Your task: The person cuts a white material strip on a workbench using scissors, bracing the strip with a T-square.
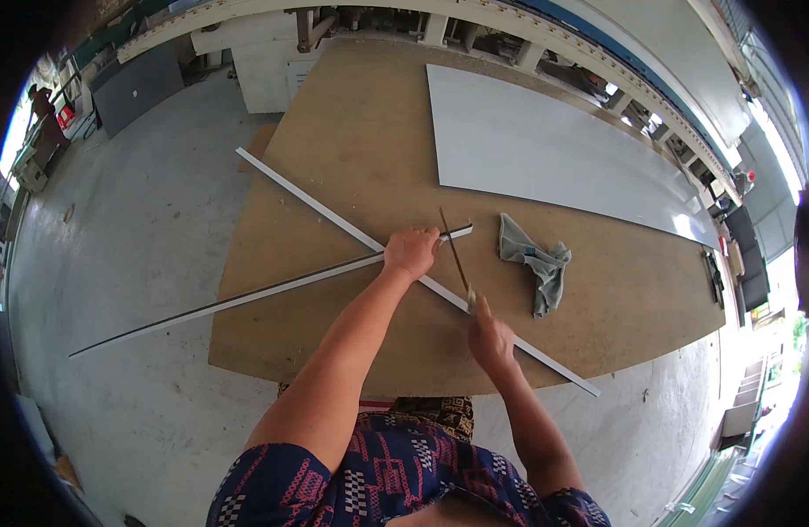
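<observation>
My left hand [411, 253] is closed over a long light strip with a dark edge [281, 285], close to its right end, where it crosses a second strip. That second white strip [312, 202] runs diagonally across the table beneath it. My right hand [491, 338] grips a narrow, dark, saw-like blade [455, 253] by its handle end. The blade points away from me and crosses the first strip just right of my left fingers. A crumpled grey cloth [538, 259] lies right of the blade.
The brown tabletop [352, 114] carries a large glossy white panel [545, 132] at the back right. A dark tool [713, 277] lies at the right edge. Both strips overhang the table. A long machine [527, 53] stands behind it; concrete floor [150, 220] shows at left.
</observation>
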